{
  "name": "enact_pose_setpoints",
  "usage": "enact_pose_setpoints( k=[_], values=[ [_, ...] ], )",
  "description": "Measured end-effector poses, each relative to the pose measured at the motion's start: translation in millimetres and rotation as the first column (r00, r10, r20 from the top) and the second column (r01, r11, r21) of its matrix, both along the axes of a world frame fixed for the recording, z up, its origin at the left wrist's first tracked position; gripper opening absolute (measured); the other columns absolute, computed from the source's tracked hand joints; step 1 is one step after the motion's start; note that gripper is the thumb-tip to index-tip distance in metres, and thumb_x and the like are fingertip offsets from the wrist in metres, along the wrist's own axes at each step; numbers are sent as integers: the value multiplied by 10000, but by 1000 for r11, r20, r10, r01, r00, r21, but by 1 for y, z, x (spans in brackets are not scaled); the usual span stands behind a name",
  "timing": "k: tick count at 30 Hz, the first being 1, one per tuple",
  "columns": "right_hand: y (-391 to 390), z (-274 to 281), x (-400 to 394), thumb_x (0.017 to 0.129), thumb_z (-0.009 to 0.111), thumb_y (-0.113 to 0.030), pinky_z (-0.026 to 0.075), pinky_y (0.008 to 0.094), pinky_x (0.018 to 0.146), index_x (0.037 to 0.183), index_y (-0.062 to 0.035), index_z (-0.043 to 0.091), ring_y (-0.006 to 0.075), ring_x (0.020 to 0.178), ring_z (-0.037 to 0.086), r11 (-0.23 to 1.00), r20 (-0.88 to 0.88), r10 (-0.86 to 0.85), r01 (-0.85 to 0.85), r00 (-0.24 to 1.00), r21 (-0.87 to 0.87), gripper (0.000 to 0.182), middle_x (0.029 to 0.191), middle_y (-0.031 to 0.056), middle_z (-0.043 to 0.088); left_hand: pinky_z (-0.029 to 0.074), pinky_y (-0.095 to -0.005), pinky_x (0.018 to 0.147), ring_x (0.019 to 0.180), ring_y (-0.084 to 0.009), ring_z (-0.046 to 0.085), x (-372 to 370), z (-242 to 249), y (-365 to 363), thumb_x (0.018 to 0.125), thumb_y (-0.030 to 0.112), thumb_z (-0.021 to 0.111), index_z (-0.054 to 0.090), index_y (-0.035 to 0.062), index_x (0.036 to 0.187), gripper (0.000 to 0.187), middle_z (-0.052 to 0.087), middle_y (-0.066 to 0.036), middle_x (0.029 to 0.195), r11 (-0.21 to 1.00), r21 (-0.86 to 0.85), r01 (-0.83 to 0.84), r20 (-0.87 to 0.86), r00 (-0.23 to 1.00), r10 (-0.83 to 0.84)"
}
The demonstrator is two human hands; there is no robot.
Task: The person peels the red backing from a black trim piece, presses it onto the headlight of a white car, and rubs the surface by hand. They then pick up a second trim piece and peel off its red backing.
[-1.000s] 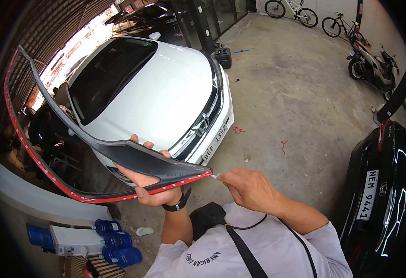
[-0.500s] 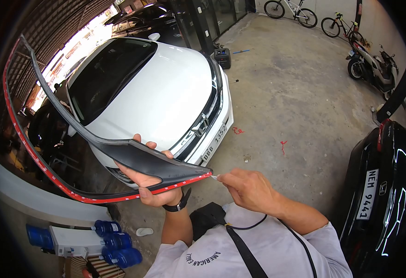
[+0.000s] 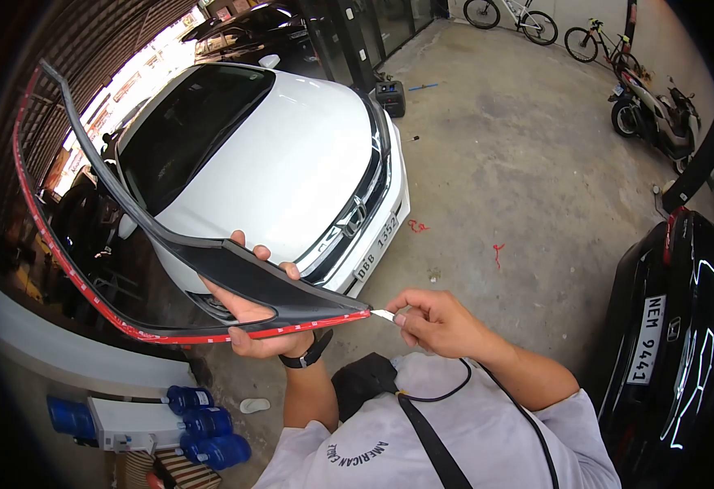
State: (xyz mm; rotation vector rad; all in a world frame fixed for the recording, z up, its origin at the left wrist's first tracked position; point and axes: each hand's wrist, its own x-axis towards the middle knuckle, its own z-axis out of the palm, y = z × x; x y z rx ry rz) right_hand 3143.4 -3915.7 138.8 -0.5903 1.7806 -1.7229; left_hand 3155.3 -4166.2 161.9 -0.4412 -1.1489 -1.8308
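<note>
My left hand (image 3: 259, 338) is wrapped around a long, curved black plastic trim piece (image 3: 251, 277), holding it near its wide pointed end. The rest of the trim loops away up the left side of the view. Red-backed tape (image 3: 292, 330) runs along its lower edge to the tip. A small silver cutter blade (image 3: 383, 315) is pinched in my right hand (image 3: 438, 322), its point right at the trim's tip. Most of the blade's rear end is hidden by my fingers. Behind the trim is a white car (image 3: 283, 155).
Red tape scraps (image 3: 498, 254) lie on the concrete floor. A black car (image 3: 658, 326) stands at the right, a scooter (image 3: 658, 118) beyond it. Blue water bottles (image 3: 210, 424) are at lower left, near a white sandal (image 3: 254, 405). A dark box (image 3: 390, 98) sits beside the white car.
My right hand has turned and opened its grip somewhat, so more of the blade shows. The trim's pointed end and my left hand have shifted slightly left and up.
</note>
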Motion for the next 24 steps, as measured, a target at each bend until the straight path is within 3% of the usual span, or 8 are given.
enact_pose_setpoints(
  k=[1,7,8,10,24],
  values=[
    [-1,1,0,1048,560,-84,383,244,510,1207,-35,676,26,549,484,1000,-13,1,-1,1000,3,203,687,-41,625,634,-428,808,1292,-317,551,0,1,0,819,633,657,181,147,1675,1094,360,-266,1591,1000,-7,19,-13,1000,-19],
    [-1,1,2,1038,573,-78,379,253,513,1213,-39,687,35,546,477,999,-123,-3,10,992,54,212,652,-36,613,622,-440,808,1294,-325,551,2,4,-1,813,619,680,166,152,1681,1112,333,-274,1608,998,-24,66,-53,996,-67],
    [-1,2,2,1038,573,-78,379,253,513,1213,-39,687,35,546,477,999,-122,-3,10,992,53,212,652,-36,613,618,-443,810,1294,-326,550,1,4,-2,815,620,678,162,153,1683,1112,329,-275,1610,997,-26,73,-60,995,-75],
    [-1,7,1,998,616,-100,471,334,599,1186,-41,683,115,620,566,993,-91,-5,16,996,119,208,677,55,629,615,-443,810,1298,-327,550,1,3,-2,816,620,677,157,152,1683,1115,329,-275,1610,997,-28,66,-55,996,-67],
    [-2,3,1,992,615,-98,462,336,588,1172,-44,689,122,615,557,997,-92,-2,9,996,83,202,676,67,625,616,-445,812,1310,-335,559,-1,3,-1,827,599,662,148,146,1685,1097,336,-278,1607,997,8,76,-66,995,-76]
  ],
)
